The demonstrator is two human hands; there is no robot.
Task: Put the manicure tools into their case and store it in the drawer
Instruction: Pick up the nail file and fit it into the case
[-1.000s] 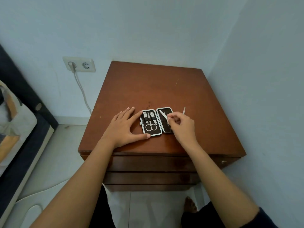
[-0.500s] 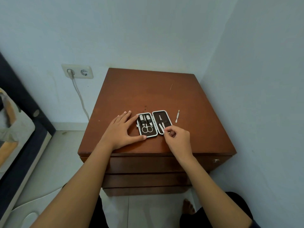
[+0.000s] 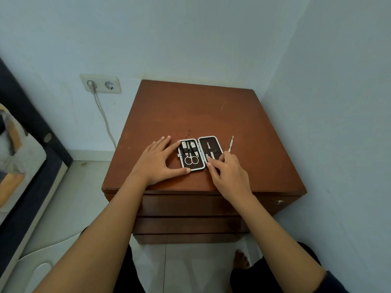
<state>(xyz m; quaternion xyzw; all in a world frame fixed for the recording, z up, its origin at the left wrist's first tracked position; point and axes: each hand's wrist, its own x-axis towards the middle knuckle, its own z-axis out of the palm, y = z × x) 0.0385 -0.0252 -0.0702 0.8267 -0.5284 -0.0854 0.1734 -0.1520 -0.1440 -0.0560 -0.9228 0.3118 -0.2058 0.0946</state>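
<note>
A small manicure case (image 3: 215, 143) lies open on the brown nightstand (image 3: 190, 111), near its front edge. Its left half holds scissors (image 3: 191, 160) and two clippers under straps. My left hand (image 3: 156, 161) rests flat on the wood, index finger and thumb against the case's left side. My right hand (image 3: 229, 174) pinches the lower end of a thin metal tool (image 3: 209, 150) that sits under the strap in the right half. One slim loose tool (image 3: 230, 144) lies on the wood just right of the case. The drawers (image 3: 190, 205) below are closed.
The nightstand stands in a corner, with walls behind it and close on its right. A wall socket (image 3: 101, 83) with a plugged white cable is at the left. A bed (image 3: 21, 157) runs along the left edge. My bare foot (image 3: 241, 260) is on the floor below.
My right hand has brought the thin tool down from above the case and slid it under the strap in the right half. My left hand has stayed against the case.
</note>
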